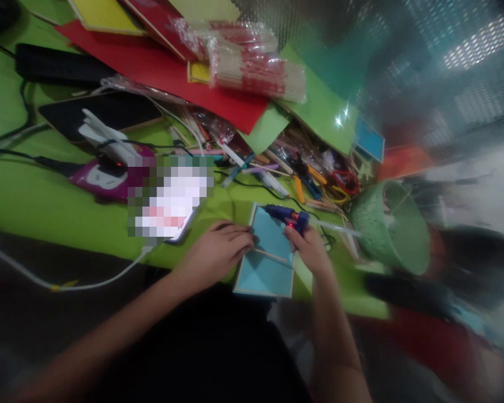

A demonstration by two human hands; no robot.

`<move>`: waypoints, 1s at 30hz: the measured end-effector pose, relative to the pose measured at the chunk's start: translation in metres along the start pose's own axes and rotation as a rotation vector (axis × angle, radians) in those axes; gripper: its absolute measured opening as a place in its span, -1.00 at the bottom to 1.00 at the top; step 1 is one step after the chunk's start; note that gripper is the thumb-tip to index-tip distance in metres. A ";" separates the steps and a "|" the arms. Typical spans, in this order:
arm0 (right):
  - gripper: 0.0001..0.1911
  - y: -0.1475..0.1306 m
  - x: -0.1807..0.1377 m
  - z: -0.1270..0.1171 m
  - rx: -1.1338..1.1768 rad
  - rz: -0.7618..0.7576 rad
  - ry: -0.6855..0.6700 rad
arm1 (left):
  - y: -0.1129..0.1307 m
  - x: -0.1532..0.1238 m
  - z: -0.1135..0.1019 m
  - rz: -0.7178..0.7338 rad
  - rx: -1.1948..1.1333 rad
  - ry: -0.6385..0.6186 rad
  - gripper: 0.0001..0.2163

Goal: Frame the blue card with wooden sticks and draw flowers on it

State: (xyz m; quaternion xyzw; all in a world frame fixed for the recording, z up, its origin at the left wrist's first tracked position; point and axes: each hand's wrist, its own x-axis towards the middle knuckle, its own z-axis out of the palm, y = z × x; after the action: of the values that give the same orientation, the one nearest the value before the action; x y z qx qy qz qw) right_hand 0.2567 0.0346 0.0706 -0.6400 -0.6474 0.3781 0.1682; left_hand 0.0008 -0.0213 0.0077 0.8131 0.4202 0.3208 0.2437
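Blue card (265,263) is pinned flat by the left hand (218,249) while the right hand (308,246), grip closed on the glue gun (288,216), seems mid-gluing, needing steady aim along the stick (273,256).

View: head camera, single. Position: above the near edge of the green desk (33,196), looking forward and down, tilted. Range: close; both forearms enter from 6 o'clock. Far edge of clutter at 12 o'clock; blurred at 3 o'clock. No second view.
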 end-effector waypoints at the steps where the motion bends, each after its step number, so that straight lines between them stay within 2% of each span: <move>1: -0.45 0.000 0.000 0.000 -0.001 -0.002 0.003 | 0.000 0.000 0.000 -0.001 -0.001 0.002 -0.86; 9: -0.49 -0.008 0.002 0.003 -0.008 -0.002 -0.016 | 0.000 0.000 0.000 -0.014 -0.010 0.018 -0.84; 21: -0.50 0.000 -0.006 -0.009 -0.048 0.027 0.037 | 0.000 0.001 0.000 -0.009 -0.018 0.015 -0.84; 30: -0.52 -0.008 0.001 0.001 -0.051 0.003 -0.003 | 0.000 0.000 0.001 -0.021 -0.023 0.028 -0.84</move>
State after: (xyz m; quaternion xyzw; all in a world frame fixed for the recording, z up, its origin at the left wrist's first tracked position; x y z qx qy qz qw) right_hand 0.2507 0.0357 0.0751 -0.6445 -0.6562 0.3624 0.1504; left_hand 0.0015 -0.0210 0.0067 0.8011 0.4284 0.3346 0.2505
